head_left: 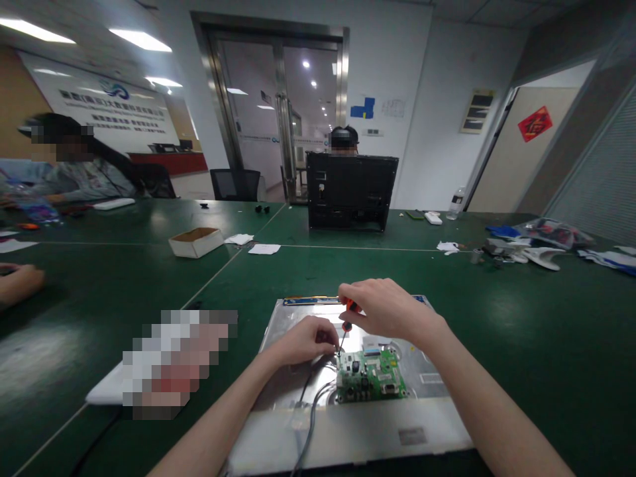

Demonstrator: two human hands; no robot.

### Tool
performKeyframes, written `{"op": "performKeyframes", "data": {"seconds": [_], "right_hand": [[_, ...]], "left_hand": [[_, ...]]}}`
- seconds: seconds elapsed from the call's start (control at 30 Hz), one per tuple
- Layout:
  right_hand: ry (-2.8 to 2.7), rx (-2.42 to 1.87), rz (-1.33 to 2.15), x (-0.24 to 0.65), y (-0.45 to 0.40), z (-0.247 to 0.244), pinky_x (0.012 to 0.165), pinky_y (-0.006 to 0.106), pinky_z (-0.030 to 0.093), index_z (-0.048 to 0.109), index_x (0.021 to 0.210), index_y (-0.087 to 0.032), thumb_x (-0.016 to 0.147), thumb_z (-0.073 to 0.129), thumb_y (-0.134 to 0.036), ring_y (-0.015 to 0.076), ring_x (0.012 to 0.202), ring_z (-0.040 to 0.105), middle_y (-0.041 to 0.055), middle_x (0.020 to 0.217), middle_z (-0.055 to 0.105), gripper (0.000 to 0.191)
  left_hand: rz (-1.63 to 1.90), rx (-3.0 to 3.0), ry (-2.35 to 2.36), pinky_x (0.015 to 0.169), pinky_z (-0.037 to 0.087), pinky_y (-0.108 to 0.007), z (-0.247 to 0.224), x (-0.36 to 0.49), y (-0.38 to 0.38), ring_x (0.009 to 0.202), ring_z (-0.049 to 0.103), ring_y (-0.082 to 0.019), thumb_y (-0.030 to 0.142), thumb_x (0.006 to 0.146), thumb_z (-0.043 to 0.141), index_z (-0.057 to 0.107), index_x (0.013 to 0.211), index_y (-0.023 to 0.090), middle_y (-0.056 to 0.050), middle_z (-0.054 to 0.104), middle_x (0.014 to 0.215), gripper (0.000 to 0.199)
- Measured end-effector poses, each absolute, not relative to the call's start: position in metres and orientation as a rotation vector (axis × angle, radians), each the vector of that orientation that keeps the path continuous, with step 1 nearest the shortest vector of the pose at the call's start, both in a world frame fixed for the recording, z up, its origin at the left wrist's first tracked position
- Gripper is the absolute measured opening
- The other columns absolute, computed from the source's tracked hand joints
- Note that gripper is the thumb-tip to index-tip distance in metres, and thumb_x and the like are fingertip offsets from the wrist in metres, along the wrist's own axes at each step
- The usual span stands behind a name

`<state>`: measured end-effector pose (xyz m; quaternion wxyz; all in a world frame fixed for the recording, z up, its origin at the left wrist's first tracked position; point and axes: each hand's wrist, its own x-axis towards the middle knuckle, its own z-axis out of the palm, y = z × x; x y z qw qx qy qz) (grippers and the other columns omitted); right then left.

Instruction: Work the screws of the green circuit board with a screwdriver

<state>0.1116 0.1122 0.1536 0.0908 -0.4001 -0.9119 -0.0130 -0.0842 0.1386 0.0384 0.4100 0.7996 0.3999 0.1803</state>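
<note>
A metal display panel (427, 377) lies flat on the green table, with a green circuit board (370, 375) on its middle. My right hand (380, 306) grips a red and black screwdriver (346, 325) from above; its shaft points down to the board's upper left corner. Beside that tip, my left hand (313, 339) has its fingers pinched together at the corner, and whatever is between them is too small to make out. Dark cables (313, 421) run from the board's left side toward the panel's front edge.
Left of the panel lies a white, partly blurred object (106, 387). Farther back are an open box (196, 243), papers (264, 249) and an upright black monitor (352, 192) with a person behind it. Another person's hand (20, 283) rests at far left. Bags and scraps lie at right.
</note>
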Motion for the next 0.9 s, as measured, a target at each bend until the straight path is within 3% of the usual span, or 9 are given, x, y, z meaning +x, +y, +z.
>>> {"op": "performKeyframes", "data": {"seconds": [0.3, 0.57, 0.9], "right_hand": [[-2.717, -1.187, -0.011, 0.112, 0.112, 0.154, 0.051, 0.026, 0.023, 0.055, 0.09, -0.02, 0.087, 0.055, -0.03, 0.0153, 0.069, 0.059, 0.002, 0.084, 0.068, 0.011], [-2.719, -1.194, -0.023, 0.112, 0.111, 0.155, 0.05, 0.026, 0.022, 0.055, 0.091, -0.02, 0.087, 0.055, -0.028, 0.0157, 0.07, 0.059, 0.0026, 0.086, 0.069, 0.009], [-2.72, -1.192, -0.028, 0.111, 0.112, 0.154, 0.051, 0.026, 0.022, 0.056, 0.093, -0.02, 0.086, 0.056, -0.027, 0.0161, 0.071, 0.059, 0.0034, 0.088, 0.069, 0.011]], "left_hand": [[0.727, 2.151, 1.388, 0.066, 0.044, -0.026, 0.046, -0.094, 0.149, 0.076, 0.057, -0.018, 0.014, 0.071, 0.056, 0.065, 0.08, 0.017, -0.002, 0.065, 0.082, 0.014], [0.561, 2.247, 1.14, 0.082, 0.044, -0.03, 0.035, -0.09, 0.144, 0.091, 0.058, -0.021, 0.019, 0.072, 0.064, 0.066, 0.1, 0.018, -0.005, 0.067, 0.1, 0.028], [0.546, 2.299, 1.14, 0.072, 0.042, -0.026, 0.031, -0.083, 0.144, 0.079, 0.059, -0.019, 0.017, 0.078, 0.058, 0.068, 0.084, 0.017, -0.004, 0.067, 0.084, 0.012]]}}
